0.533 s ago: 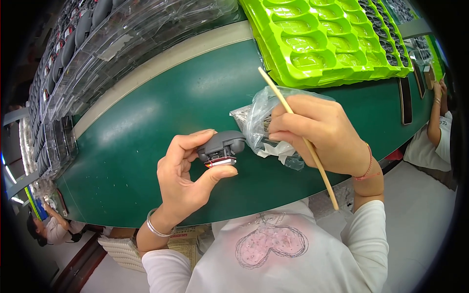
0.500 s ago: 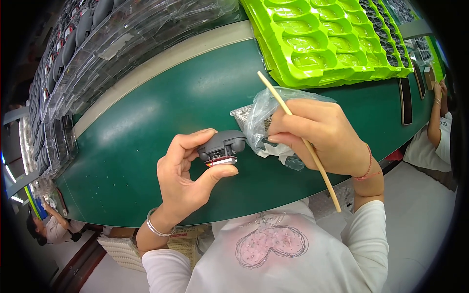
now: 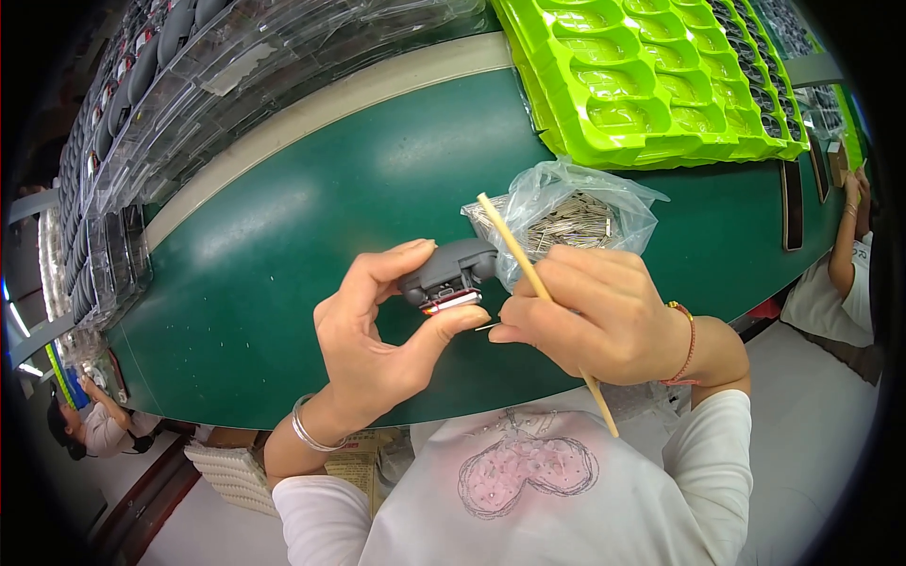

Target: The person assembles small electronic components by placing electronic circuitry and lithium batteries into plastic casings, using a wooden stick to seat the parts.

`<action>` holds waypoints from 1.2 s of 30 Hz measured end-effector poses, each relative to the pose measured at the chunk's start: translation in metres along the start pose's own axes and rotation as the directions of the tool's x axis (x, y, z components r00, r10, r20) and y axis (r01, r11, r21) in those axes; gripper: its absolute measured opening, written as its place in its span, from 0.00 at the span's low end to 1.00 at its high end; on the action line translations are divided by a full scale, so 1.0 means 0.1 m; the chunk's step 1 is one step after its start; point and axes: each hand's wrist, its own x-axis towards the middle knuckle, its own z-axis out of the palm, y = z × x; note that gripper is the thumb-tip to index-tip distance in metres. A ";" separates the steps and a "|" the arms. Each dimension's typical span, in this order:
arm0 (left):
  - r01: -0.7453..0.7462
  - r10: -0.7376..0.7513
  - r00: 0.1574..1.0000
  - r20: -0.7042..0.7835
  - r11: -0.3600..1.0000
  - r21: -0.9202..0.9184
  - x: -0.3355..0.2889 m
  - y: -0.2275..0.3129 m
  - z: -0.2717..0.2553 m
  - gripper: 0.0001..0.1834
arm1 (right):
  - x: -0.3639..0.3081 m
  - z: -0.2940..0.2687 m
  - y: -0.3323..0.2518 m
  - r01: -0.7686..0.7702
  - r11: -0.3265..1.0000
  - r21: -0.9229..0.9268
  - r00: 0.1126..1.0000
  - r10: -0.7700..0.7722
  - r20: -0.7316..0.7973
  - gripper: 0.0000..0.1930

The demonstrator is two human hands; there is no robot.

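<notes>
A dark grey rounded plastic casing [image 3: 448,268] is gripped between the thumb and fingers of my left hand [image 3: 377,316]. On its near side a silvery part with a few coloured wires shows at the opening. My right hand [image 3: 595,316] is closed around a pale wooden stick [image 3: 514,247], which slants across the fingers. A thin metal pin [image 3: 486,326] pokes out from the same hand's fingertips, close to my left thumb. Just beyond my right hand, an open clear plastic bag [image 3: 634,212] contains many loose metal pins [image 3: 574,224].
Bright green moulded trays [image 3: 651,151] are stacked at the far right, some pockets filled with dark parts. Clear trays of grey parts [image 3: 198,118] rise at the left. A dark flat phone-like slab [image 3: 792,206] lies on the green table [image 3: 255,311]. Other people sit at both sides.
My right hand has come out of the bag toward me and the casing, with a metal pin now showing at its fingertips. The stick moved with it, and the bag's pins are uncovered.
</notes>
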 end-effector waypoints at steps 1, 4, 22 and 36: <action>0.001 -0.001 1.000 -0.001 1.000 0.000 0.00 0.00 0.00 0.29 | 0.01 0.00 0.00 -0.004 1.000 0.008 1.000 0.004 -0.030 0.12; 0.006 -0.006 1.000 -0.006 1.000 -0.004 -0.01 0.01 -0.02 0.29 | 0.02 -0.03 0.02 -0.007 1.000 -0.009 0.999 0.006 -0.039 0.12; -0.007 0.015 0.997 0.078 0.995 -0.098 -0.08 0.02 0.03 0.30 | 0.05 0.07 0.09 -0.060 0.972 0.227 0.955 0.123 -0.270 0.12; -0.091 0.093 0.993 0.071 0.995 -0.032 -0.10 0.05 0.03 0.30 | 0.05 0.09 0.05 -0.049 0.957 0.287 0.962 0.122 -0.242 0.11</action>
